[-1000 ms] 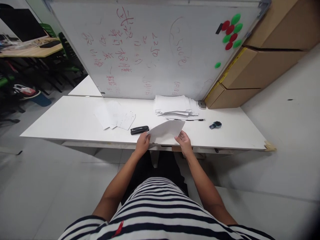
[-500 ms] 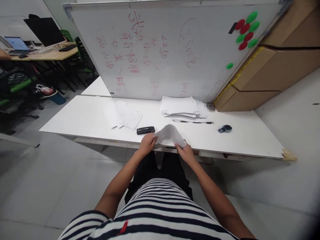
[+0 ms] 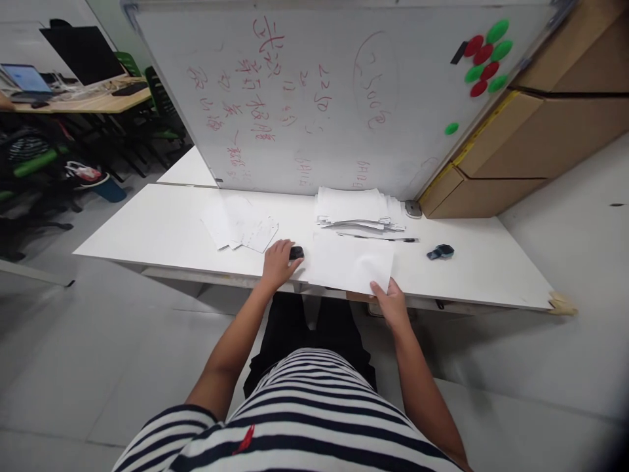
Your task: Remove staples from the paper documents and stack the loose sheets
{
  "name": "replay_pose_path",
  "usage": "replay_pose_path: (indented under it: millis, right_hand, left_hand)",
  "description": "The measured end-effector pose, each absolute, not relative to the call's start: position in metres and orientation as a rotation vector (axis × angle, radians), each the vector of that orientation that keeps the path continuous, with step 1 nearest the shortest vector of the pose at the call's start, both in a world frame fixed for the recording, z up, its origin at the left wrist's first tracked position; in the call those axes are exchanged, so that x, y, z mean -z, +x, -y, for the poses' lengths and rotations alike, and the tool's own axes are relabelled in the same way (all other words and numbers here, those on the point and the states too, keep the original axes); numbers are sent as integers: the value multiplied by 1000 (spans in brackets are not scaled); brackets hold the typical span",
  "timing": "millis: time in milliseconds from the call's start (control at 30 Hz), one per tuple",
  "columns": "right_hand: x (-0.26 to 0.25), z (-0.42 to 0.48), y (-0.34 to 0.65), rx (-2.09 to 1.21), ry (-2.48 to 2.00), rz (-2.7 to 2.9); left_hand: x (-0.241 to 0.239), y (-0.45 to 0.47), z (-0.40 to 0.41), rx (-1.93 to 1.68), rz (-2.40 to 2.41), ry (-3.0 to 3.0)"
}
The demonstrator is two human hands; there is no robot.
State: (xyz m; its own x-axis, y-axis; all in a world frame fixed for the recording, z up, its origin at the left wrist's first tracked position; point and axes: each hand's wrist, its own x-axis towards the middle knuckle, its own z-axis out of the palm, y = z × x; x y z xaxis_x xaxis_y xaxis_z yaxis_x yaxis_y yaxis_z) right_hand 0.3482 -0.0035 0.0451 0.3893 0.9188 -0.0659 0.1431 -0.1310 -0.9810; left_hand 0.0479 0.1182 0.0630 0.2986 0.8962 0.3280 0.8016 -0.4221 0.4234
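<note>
My left hand (image 3: 278,263) is closed over a black stapler (image 3: 297,253) lying near the table's front edge; only the stapler's right end shows past my fingers. My right hand (image 3: 392,303) pinches the near right corner of a white sheet of paper (image 3: 346,262). That sheet lies mostly flat on the table and bends slightly by my thumb. Just behind it rests a thin dark pen (image 3: 405,240), in front of a thick paper stack (image 3: 351,206). Several loose sheets (image 3: 240,223), some with faint writing, are spread to the left of the stack.
The white table (image 3: 147,229) backs onto a whiteboard (image 3: 319,98) with red writing and round magnets. Cardboard boxes (image 3: 531,137) are piled at the right. A small dark object (image 3: 441,252) lies on the table's right part. Behind at left is a desk with a monitor (image 3: 83,56).
My left hand has let go of the sheet and moved left onto the stapler. The sheet, curled up between both hands before, now lies flatter, and my right hand has shifted right with its corner.
</note>
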Motion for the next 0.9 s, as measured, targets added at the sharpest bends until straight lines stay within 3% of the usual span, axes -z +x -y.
replay_pose_path:
  millis: [167, 300, 633, 900]
  right_hand:
    - [-28, 12, 340, -1033, -1609, 807]
    - [-25, 20, 337, -1018, -1711, 875]
    - [-39, 35, 329, -1122, -1381, 691]
    - [-23, 32, 325, -1118, -1491, 735]
  left_hand:
    - [-51, 41, -131, -566, -1791, 2327]
    - [-52, 38, -132, -564, -1706, 2308]
    - [-58, 36, -138, -493, -1566, 2295]
    - [-60, 51, -130, -423, -1517, 2323]
